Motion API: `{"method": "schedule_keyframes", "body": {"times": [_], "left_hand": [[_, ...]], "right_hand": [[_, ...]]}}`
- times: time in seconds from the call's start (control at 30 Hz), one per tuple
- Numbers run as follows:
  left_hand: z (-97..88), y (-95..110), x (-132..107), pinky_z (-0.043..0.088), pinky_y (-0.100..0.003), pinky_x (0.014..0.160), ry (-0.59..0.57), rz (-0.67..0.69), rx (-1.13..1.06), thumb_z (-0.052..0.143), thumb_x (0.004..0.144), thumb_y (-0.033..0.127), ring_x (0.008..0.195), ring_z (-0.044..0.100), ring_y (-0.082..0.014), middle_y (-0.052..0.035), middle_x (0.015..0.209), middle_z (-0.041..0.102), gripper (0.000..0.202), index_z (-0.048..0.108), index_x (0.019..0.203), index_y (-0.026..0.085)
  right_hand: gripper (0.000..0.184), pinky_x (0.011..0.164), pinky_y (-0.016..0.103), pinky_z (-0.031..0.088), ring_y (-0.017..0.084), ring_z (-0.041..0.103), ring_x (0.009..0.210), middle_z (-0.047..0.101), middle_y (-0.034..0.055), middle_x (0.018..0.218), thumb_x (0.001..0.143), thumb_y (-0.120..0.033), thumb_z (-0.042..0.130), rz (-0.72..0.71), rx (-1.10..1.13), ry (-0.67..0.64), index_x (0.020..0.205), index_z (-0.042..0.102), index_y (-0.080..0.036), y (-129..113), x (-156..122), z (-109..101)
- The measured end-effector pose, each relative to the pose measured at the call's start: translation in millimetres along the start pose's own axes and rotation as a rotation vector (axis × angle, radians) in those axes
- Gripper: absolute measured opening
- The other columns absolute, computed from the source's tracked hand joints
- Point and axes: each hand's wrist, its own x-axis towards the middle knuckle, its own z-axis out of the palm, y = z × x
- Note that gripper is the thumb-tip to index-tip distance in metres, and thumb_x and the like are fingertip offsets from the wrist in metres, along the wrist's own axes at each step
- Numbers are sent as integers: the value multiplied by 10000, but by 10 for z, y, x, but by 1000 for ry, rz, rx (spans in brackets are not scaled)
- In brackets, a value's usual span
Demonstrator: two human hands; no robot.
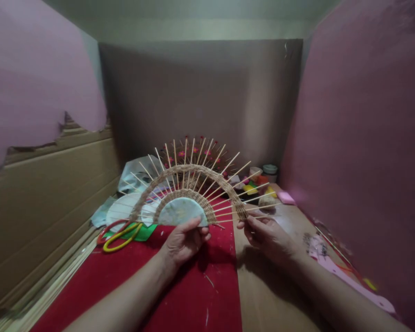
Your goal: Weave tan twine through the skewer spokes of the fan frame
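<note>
A half-round woven fan (pixel 190 169) is held up in front of me, with thin wooden sticks spreading from a pale patterned half-disc (pixel 181 212). One woven band hugs the half-disc; a second arches further out across the sticks. My left hand (pixel 186 240) pinches the lower edge of the half-disc, thumb on its face. At the right end of the outer band, my right hand (pixel 266 235) closes its fingers on the woven strand and the lowest sticks. Scissors (pixel 122 237) with red and yellow handles lie left of the fan, partly over green material (pixel 143 232).
Red cloth (pixel 141 286) covers much of the wooden table (pixel 269 295). Behind the fan stands a piece with pink flowers (pixel 193 151). Jars (pixel 270 171) and small colourful items sit back right. Long pale sticks (pixel 62 279) lie left; a pink strip (pixel 352 281) lies right. Walls enclose both sides.
</note>
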Motion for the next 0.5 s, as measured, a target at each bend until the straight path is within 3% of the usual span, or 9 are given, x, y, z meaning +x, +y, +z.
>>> {"method": "schedule_keyframes", "body": {"times": [0.5], "left_hand": [[61,-77,-65,456,-281,569,-81,-2,2,676,652,67,566,553,-128,-31,610,608,53,633,675,87]], "right_hand": [[235,415,238,151,65,275,442,418,-29,533,833,-385,544,-15,-39,5,850,623,-164,-77,-126,-4]]}}
